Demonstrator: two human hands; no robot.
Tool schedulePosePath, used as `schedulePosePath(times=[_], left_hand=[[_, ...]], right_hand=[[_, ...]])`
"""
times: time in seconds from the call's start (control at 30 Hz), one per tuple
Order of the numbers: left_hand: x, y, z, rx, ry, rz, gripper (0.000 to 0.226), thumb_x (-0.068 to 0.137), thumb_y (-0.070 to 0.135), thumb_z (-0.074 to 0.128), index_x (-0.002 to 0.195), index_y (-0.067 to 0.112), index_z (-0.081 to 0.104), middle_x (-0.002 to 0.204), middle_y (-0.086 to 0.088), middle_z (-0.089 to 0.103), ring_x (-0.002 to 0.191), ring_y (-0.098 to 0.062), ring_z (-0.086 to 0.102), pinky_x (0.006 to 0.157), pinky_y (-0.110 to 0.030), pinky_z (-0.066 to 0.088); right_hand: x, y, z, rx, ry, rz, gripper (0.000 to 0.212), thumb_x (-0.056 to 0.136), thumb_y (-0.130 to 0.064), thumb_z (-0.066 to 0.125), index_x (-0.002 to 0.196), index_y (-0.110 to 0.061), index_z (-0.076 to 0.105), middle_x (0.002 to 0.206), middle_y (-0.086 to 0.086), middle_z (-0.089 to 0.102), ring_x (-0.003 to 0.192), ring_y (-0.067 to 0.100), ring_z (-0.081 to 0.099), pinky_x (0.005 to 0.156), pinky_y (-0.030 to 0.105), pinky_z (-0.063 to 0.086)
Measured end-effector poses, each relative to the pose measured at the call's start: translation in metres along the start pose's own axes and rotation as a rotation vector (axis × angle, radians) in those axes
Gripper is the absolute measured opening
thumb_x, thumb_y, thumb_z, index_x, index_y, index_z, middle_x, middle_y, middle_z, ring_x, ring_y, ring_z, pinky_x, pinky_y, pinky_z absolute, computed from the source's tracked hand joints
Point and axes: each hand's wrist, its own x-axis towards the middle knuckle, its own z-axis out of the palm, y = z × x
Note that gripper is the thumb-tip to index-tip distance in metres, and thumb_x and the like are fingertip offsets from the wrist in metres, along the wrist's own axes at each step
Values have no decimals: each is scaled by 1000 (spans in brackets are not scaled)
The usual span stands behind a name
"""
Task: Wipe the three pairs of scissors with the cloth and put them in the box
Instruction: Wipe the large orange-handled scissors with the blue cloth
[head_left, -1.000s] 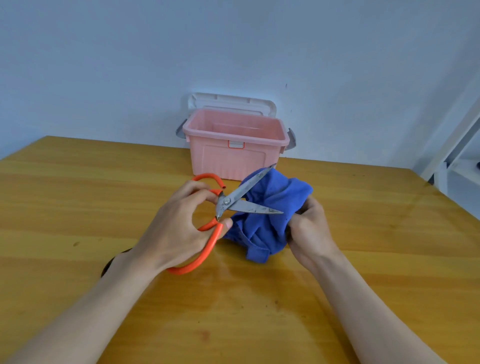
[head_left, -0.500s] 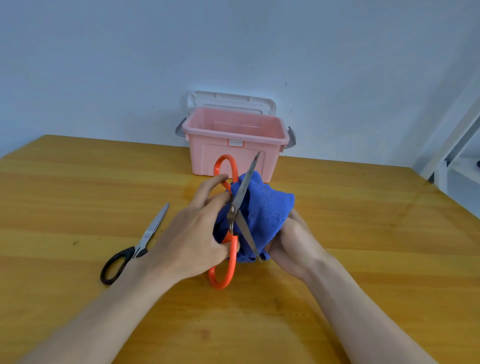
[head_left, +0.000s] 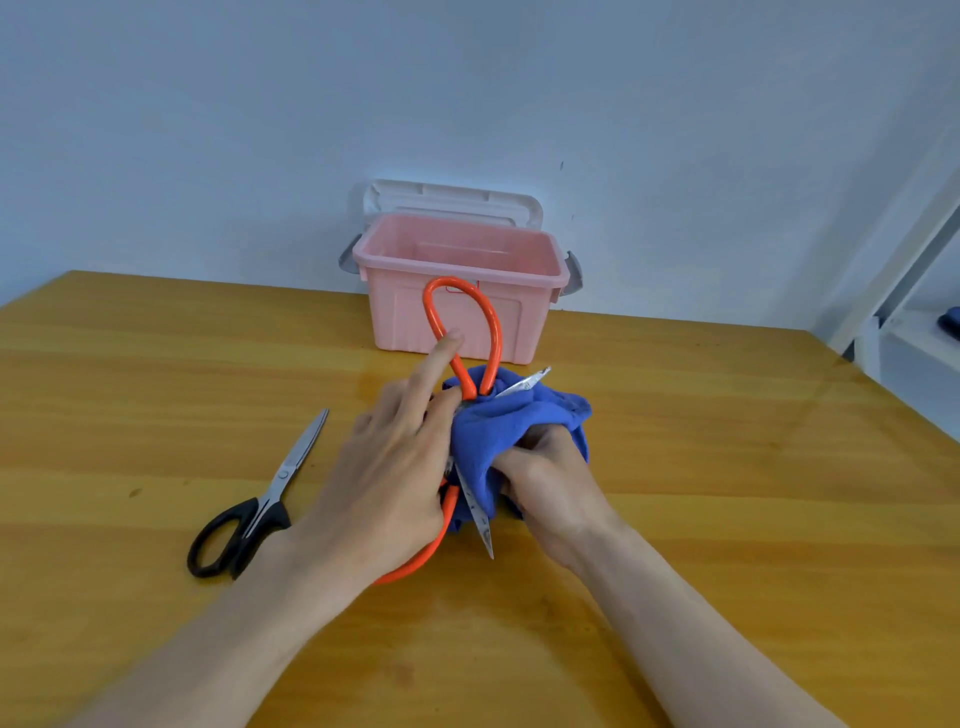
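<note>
The orange-handled scissors (head_left: 462, 332) are being held above the wooden bench (head_left: 727, 467) by the left hand (head_left: 395, 467), whose grip is curled around them near the pivot, with the index finger stretched up along one handle loop. Their blades are being kept spread apart: one tip is showing above the blue cloth (head_left: 498, 426) toward the right, the other is pointing down toward the bench in front of the cloth. The cloth is being bunched around the blades by the right hand (head_left: 545, 478), its grip clamped on the fabric. The pink box (head_left: 524, 332) is standing open at the far edge of the bench, just behind the raised handle loop, with its white lid (head_left: 452, 200) leaning back against the wall. The black-handled scissors (head_left: 260, 504) are lying closed on the bench to the left of the left hand, apart from it.
</note>
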Motion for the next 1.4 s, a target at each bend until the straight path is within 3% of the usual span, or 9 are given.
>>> schedulePosePath(times=[0.2, 0.4, 0.53, 0.67, 0.87, 1.0, 1.2, 1.3, 1.4], left_hand=[[-1, -3, 3, 23, -4, -14, 66, 61, 11, 78, 121, 14, 52, 160, 5, 2, 128, -25, 37, 85, -41, 45], [1, -12, 2, 14, -29, -30, 66, 67, 19, 76, 127, 20, 49, 161, 10, -3, 138, -22, 28, 96, -41, 39], [1, -12, 4, 13, -28, -32, 66, 64, 12, 79, 123, 17, 51, 161, 7, 1, 136, -22, 30, 96, -43, 41], [-1, -6, 8, -5, -1, -35, 61, 62, 10, 81, 117, 12, 53, 160, 4, 4, 130, -23, 37, 93, -40, 44], [1, -8, 7, -15, 29, -79, 50, 69, 12, 75, 113, 13, 53, 161, 5, 1, 128, -24, 39, 89, -40, 41], [4, -13, 4, -57, 47, -96, 52, 70, 7, 72, 118, 18, 54, 161, 12, 0, 131, -21, 39, 89, -38, 41], [9, -30, -9, -98, 121, -217, 44, 71, -3, 68, 109, 14, 54, 161, 15, 2, 128, -23, 45, 77, -38, 45], [7, -30, -5, -65, 94, -182, 48, 73, 2, 69, 117, 16, 54, 161, 13, 0, 127, -23, 44, 85, -43, 47], [4, -21, 2, -53, 79, -155, 57, 72, 5, 71, 124, 17, 52, 160, 13, -1, 128, -23, 42, 90, -38, 43]], right_hand=[[1, 0, 1, 37, 64, 44, 21, 88, 14, 51, 88, 0, 67, 77, 9, 71, 75, 22, 68, 69, 33, 55], [5, 0, 1, 57, 83, 58, 20, 90, 15, 51, 96, 6, 67, 93, 18, 73, 90, 32, 71, 81, 43, 58], [4, -3, -2, 142, 33, 138, 23, 89, 17, 49, 92, 3, 67, 83, 13, 73, 79, 25, 71, 68, 34, 59], [5, -2, 0, 232, 62, 201, 24, 89, 12, 53, 87, -4, 71, 86, 13, 73, 81, 25, 69, 76, 39, 57], [4, -3, 7, -19, 87, 25, 25, 83, 12, 61, 73, -9, 69, 75, 8, 71, 75, 23, 68, 70, 36, 56], [2, -2, 9, -96, 66, -8, 30, 85, 12, 58, 70, -12, 68, 70, 0, 71, 70, 13, 68, 64, 25, 52], [-2, 3, 2, -181, 14, 4, 7, 77, -2, 62, 81, 0, 68, 78, 8, 72, 79, 17, 70, 67, 28, 55], [1, 2, 4, -74, 50, 74, 14, 88, 4, 57, 90, 0, 70, 89, 12, 75, 89, 23, 72, 80, 38, 58], [3, -2, 7, -36, 35, 97, 19, 84, 2, 55, 79, -10, 70, 76, 3, 73, 80, 18, 69, 72, 33, 55]])
